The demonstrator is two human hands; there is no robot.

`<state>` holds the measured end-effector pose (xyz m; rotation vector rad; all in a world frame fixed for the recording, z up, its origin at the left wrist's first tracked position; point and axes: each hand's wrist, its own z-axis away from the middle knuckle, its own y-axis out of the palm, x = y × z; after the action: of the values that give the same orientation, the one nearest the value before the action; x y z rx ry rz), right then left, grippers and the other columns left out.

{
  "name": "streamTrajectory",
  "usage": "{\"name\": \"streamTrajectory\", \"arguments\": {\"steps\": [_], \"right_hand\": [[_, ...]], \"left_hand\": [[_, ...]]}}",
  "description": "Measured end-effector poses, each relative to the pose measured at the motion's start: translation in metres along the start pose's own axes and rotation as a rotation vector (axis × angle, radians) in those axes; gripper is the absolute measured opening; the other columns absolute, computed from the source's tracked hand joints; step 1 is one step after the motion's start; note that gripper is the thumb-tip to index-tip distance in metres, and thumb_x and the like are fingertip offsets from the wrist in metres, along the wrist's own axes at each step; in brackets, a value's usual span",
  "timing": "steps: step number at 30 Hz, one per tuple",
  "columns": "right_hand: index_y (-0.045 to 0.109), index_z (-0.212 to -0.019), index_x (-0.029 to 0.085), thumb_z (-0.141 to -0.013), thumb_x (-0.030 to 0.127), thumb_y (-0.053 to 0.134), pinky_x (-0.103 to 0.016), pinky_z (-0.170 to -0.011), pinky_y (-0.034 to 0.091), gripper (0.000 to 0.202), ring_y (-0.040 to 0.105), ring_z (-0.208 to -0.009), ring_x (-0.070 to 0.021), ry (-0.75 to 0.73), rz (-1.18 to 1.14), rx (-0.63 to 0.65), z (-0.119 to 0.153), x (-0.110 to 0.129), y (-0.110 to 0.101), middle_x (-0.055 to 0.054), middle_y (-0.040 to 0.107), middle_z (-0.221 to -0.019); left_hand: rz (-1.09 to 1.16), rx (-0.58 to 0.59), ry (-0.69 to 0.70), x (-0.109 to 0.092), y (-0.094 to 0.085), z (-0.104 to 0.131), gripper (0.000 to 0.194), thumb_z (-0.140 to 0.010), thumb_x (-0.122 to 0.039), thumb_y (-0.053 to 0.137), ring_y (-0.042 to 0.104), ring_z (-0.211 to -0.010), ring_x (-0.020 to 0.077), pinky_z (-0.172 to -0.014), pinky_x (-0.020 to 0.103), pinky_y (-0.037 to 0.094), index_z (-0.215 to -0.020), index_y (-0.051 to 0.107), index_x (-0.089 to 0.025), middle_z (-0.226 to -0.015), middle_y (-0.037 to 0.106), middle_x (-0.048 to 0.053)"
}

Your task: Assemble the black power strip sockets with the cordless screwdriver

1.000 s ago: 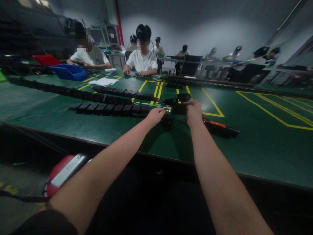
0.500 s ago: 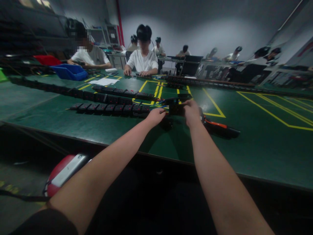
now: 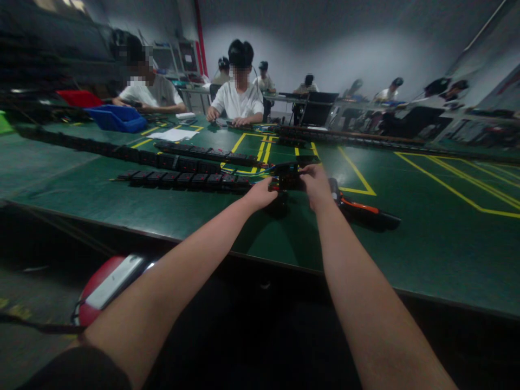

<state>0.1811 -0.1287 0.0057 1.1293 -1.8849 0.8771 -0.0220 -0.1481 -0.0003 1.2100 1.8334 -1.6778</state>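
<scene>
Over the green table (image 3: pixel 195 214) a dark boxy part (image 3: pixel 289 177) is between my two hands. My left hand (image 3: pixel 261 195) is closed at its left side, where thin coloured wires (image 3: pixel 260 173) run; its fingertips are partly hidden. My right hand (image 3: pixel 317 185) pinches the right edge, thumb and fingers together. A segmented black strip (image 3: pixel 184 180) with small red marks lies left of my left hand, its near end close to the wires. Right of my right hand lies a long black tool-like object (image 3: pixel 369 214) with an orange stripe; I cannot make out its kind.
More segmented strips (image 3: pixel 154 158) lie behind the nearest one. White paper (image 3: pixel 173 135), a blue bin (image 3: pixel 116 118) and a red bin (image 3: pixel 79 98) are at the far left. People in white shirts sit across the table. Yellow tape (image 3: pixel 441 179) marks its surface.
My left hand has shifted slightly right and closer against the boxy part, which has turned a little. My right hand keeps its grip at the right edge.
</scene>
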Motion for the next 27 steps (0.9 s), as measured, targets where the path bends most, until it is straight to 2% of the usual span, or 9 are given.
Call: {"name": "streamTrajectory", "arguments": {"steps": [7, 12, 17, 20, 27], "right_hand": [[0.06, -0.088, 0.025, -0.073, 0.029, 0.063, -0.041, -0.093, 0.046, 0.016, 0.059, -0.093, -0.0218, -0.031, -0.055, 0.055, -0.0013, -0.0017, 0.0014, 0.0, 0.064, -0.093], [0.059, -0.089, 0.025, -0.074, 0.031, 0.065, -0.041, -0.092, 0.046, 0.017, 0.059, -0.092, -0.0218, -0.018, -0.016, 0.081, 0.0004, 0.0014, 0.0041, -0.001, 0.065, -0.093], [0.059, -0.088, 0.025, -0.075, 0.033, 0.066, -0.04, -0.09, 0.047, 0.017, 0.059, -0.092, -0.0216, -0.013, -0.006, 0.067, 0.0033, 0.0051, 0.0044, -0.002, 0.064, -0.093], [0.057, -0.085, 0.025, -0.08, 0.04, 0.065, -0.039, -0.088, 0.047, 0.017, 0.058, -0.09, -0.021, -0.021, 0.02, 0.035, 0.0043, 0.0057, 0.005, -0.001, 0.062, -0.088], [0.058, -0.084, 0.025, -0.083, 0.043, 0.066, -0.038, -0.085, 0.046, 0.02, 0.057, -0.085, -0.0195, -0.026, -0.044, -0.002, 0.0006, -0.0016, 0.0076, 0.0, 0.06, -0.084]], "left_hand": [[-0.094, 0.045, 0.02, -0.0021, -0.0033, -0.0012, 0.04, -0.088, -0.028, 0.068, 0.07, -0.118, 0.0281, -0.104, 0.035, 0.053, -0.126, 0.068, -0.014, -0.129, 0.075, 0.014], [-0.157, 0.078, 0.019, -0.0051, -0.0056, 0.0, 0.048, -0.086, -0.034, 0.075, 0.069, -0.121, 0.0297, -0.105, 0.035, 0.052, -0.13, 0.066, -0.016, -0.13, 0.075, 0.014], [-0.196, 0.081, 0.024, -0.0051, -0.0051, -0.0001, 0.06, -0.086, -0.041, 0.075, 0.071, -0.118, 0.0325, -0.099, 0.038, 0.055, -0.138, 0.058, -0.017, -0.129, 0.074, 0.017], [-0.182, 0.075, 0.048, -0.0045, -0.0037, -0.0008, 0.068, -0.086, -0.039, 0.076, 0.071, -0.117, 0.0318, -0.098, 0.038, 0.055, -0.146, 0.05, -0.019, -0.129, 0.074, 0.016], [-0.17, 0.058, 0.082, -0.0055, -0.0015, -0.0006, 0.069, -0.086, -0.033, 0.074, 0.071, -0.116, 0.0324, -0.099, 0.039, 0.055, -0.148, 0.048, -0.018, -0.128, 0.074, 0.017]]}}
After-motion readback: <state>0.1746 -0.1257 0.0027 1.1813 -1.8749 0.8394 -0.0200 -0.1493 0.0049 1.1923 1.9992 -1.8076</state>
